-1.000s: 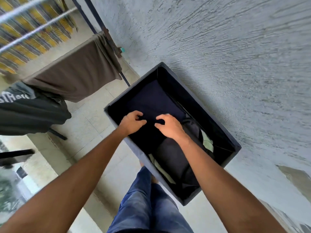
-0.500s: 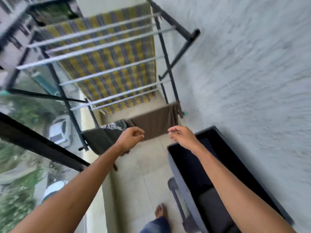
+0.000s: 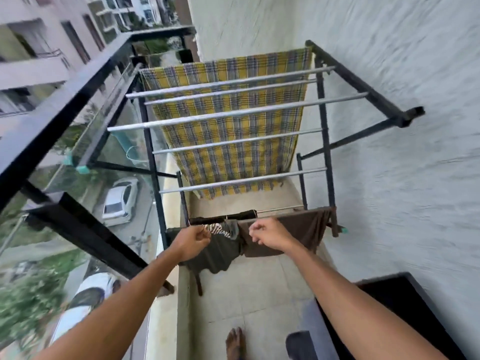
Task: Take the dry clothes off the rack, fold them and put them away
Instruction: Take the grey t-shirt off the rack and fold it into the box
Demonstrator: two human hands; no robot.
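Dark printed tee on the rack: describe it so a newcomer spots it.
Find the black metal drying rack by the white wall. On its lowest, nearest rail, left of a plain brown cloth, hangs the dark grey T-shirt. Only it bears white lettering.

The only writing in view is a band of white lettering (image 3: 217,229) printed across the dark T-shirt (image 3: 220,252), which hangs over the lowest rail of the drying rack (image 3: 324,141). It runs slanted across a crumpled fold (a few stylised letters, closely set) and is too blurred and creased to read. The left hand (image 3: 192,241) is just beside its left end.
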